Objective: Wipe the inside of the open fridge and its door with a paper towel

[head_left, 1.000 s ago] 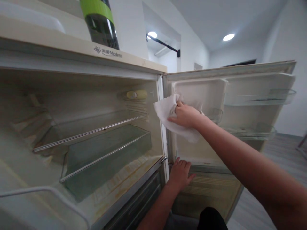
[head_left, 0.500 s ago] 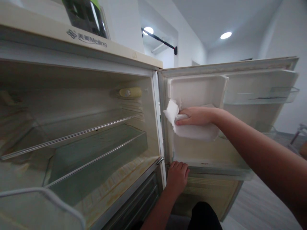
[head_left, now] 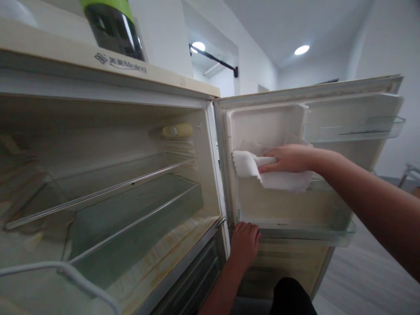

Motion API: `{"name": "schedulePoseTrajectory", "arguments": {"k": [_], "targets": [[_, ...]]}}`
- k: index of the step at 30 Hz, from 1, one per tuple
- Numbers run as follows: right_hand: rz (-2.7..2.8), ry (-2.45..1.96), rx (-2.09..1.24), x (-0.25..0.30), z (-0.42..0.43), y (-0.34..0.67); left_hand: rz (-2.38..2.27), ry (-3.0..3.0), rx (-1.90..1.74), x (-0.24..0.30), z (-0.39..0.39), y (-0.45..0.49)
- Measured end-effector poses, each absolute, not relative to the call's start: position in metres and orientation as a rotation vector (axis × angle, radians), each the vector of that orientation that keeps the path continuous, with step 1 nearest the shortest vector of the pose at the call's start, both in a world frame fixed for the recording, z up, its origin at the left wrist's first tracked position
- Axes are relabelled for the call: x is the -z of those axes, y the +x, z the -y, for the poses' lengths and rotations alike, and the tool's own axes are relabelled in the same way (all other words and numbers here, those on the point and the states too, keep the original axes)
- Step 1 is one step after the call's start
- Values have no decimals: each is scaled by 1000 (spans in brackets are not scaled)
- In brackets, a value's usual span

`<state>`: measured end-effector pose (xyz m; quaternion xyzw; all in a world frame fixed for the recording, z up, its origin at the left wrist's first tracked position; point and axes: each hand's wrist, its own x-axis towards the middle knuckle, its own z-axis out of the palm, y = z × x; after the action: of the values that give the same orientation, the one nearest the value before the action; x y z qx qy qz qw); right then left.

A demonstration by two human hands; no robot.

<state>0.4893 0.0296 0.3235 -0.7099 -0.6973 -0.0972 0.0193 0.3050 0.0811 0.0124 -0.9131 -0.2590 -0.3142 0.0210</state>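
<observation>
My right hand [head_left: 285,158] is closed on a white paper towel [head_left: 246,164], pressed against the inner panel of the open fridge door [head_left: 256,201]. Part of the towel spreads out below and behind the fingers and looks blurred. My left hand [head_left: 245,240] grips the lower edge of that door near the hinge, with its fingers curled over the rim of the clear bottom door shelf [head_left: 295,235]. The fridge compartment [head_left: 108,131] stands open on the left, with yellow-brown stains along its floor.
Inside the fridge are a glass shelf [head_left: 108,194] and a clear drawer [head_left: 138,232]. A pale rail [head_left: 42,265] crosses the lower left. A dark container with a green top [head_left: 113,30] stands on the fridge. My knee [head_left: 292,297] is under the door.
My right hand and the paper towel have moved right across the door panel, away from the hinge side. My left hand keeps its place on the door's edge. The view has shifted slightly.
</observation>
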Motion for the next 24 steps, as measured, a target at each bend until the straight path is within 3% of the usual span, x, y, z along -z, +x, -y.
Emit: {"name": "schedulePoseTrajectory", "arguments": {"k": [17,24], "targets": [[2313,-1973,474,-324,-59,428,793,-2831,952,-13,-83,304],[2112,-2280,473,-323,-21,481,770,-2839,971,-16,-84,302]]}}
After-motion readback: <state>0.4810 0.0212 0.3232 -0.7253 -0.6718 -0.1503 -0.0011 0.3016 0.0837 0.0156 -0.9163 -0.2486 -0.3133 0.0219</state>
